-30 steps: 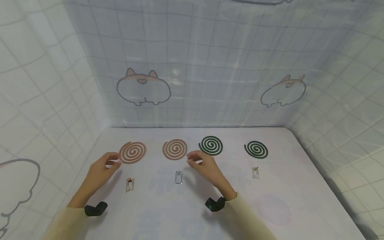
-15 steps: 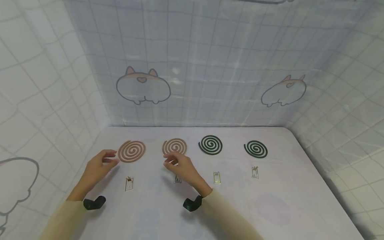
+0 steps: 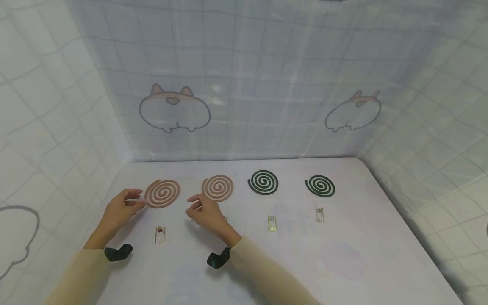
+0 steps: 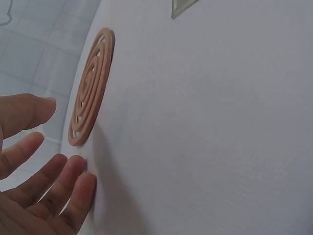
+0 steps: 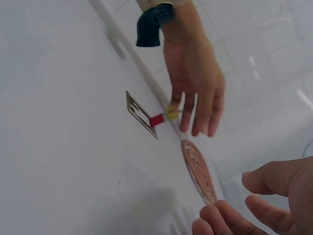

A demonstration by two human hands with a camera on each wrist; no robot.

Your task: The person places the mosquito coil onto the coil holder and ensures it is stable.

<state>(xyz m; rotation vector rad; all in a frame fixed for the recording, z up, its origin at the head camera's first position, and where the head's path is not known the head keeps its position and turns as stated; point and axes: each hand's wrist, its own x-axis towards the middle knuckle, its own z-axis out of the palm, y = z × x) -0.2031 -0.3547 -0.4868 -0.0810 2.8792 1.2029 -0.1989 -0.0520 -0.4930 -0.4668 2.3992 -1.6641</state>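
Pale cloth (image 3: pixel 263 106) with gray lines and round animal drawings (image 3: pixel 174 111) is standing up behind a white table (image 3: pixel 289 267). Four swirly coils are lying flat in a row near the back: a far-left brown coil (image 3: pixel 162 194), a second brown coil (image 3: pixel 217 188), a middle green coil (image 3: pixel 263 182) and a far-right green coil (image 3: pixel 320 186). Small metal frames are lying in front of them, maybe so that each coil is having its own little partner close by. One brown frame (image 3: pixel 160 229) is sitting in front of the first coil, a gold frame (image 3: pixel 272 230) is sitting in front of the middle green coil, and a silver frame (image 3: pixel 319 210) is sitting at the right. Another frame (image 3: pixel 225 218) is mostly hiding behind the right wrist. The left hand (image 3: pixel 119 212) is hovering just beside the far-left brown coil; its fingers are bending softly, with a wide gap to the thumb, and they are holding nothing. Whether they are touching the coil, I cannot tell. The right hand (image 3: pixel 207 214) is hovering near the second brown coil, its fingers bending loosely, a narrower gap showing, and it is holding nothing too.
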